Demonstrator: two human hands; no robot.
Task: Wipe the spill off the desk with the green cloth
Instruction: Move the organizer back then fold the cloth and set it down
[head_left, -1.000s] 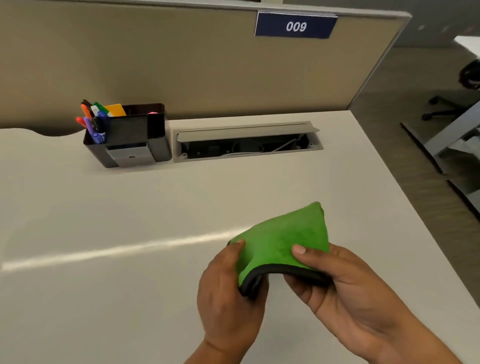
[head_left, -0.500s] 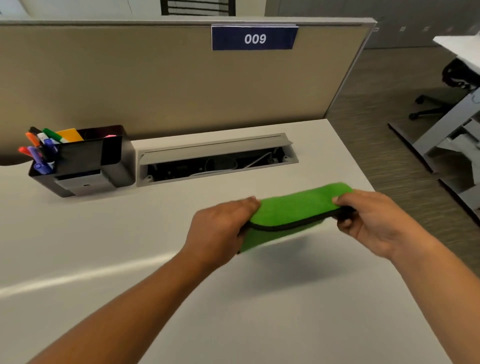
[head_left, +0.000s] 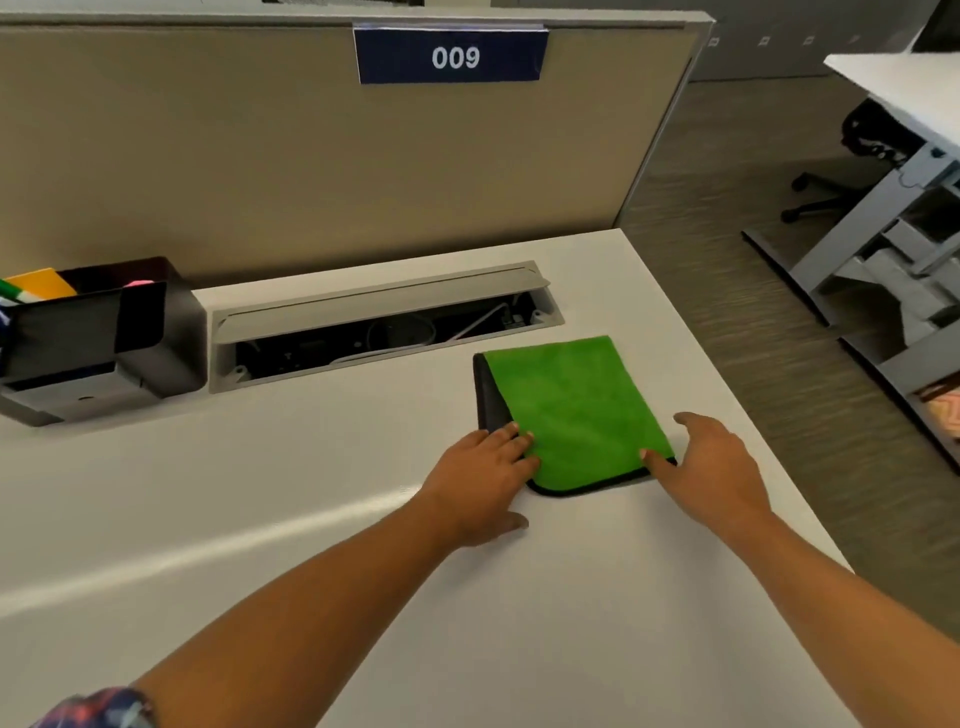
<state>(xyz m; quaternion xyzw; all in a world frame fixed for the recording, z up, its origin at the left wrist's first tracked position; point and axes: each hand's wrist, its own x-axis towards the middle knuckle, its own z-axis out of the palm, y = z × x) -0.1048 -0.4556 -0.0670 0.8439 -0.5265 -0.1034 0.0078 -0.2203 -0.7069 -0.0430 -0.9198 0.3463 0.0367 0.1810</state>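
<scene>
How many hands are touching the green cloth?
2. The left hand presses the near left corner of the green cloth; the right hand touches its near right corner. It lies flat on the desk.

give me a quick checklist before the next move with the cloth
1. green cloth lying flat and folded on the desk: ok
2. left hand fingers on the cloth's near left corner: ok
3. right hand at the near right corner, open, not gripping: ok
4. spill visible on the desk: cannot tell, only a light streak shows
5. open cable tray apart from the cloth: ok
6. pen organizer well off to the left: ok
</scene>
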